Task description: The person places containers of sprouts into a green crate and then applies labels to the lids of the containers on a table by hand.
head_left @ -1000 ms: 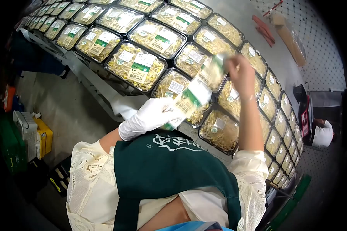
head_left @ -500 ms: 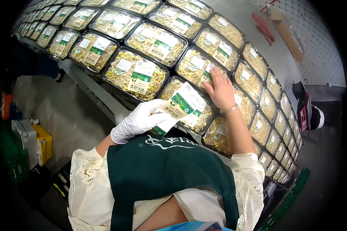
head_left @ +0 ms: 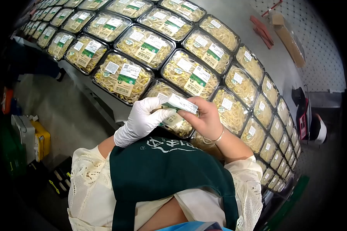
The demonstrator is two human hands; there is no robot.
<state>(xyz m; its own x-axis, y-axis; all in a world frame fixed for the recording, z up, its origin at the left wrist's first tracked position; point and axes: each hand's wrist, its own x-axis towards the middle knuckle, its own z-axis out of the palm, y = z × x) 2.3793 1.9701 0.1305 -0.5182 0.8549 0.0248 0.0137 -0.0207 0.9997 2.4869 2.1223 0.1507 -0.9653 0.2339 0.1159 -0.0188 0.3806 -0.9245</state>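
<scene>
My left hand (head_left: 142,118), in a white glove, is closed on a small stack of green-and-white labels (head_left: 181,104) in front of my apron. My bare right hand (head_left: 208,120) pinches the right end of these labels between thumb and fingers. Under both hands is a black tray of bean sprouts (head_left: 177,127) with clear film, partly hidden by them. Just beyond lies another tray of bean sprouts (head_left: 176,73) with a green-and-cream label on its film. To its left, a further tray (head_left: 104,81) bears the same kind of label.
Rows of sprout trays (head_left: 237,109) cover the metal table; those on the right carry only small white stickers. Red gloves (head_left: 262,32) and a cardboard piece (head_left: 289,40) lie at the far side. Yellow (head_left: 41,140) and green crates stand on the floor at left.
My right hand has left the label on the tray beyond and come back to the labels in my left hand. The label stack has tilted flatter.
</scene>
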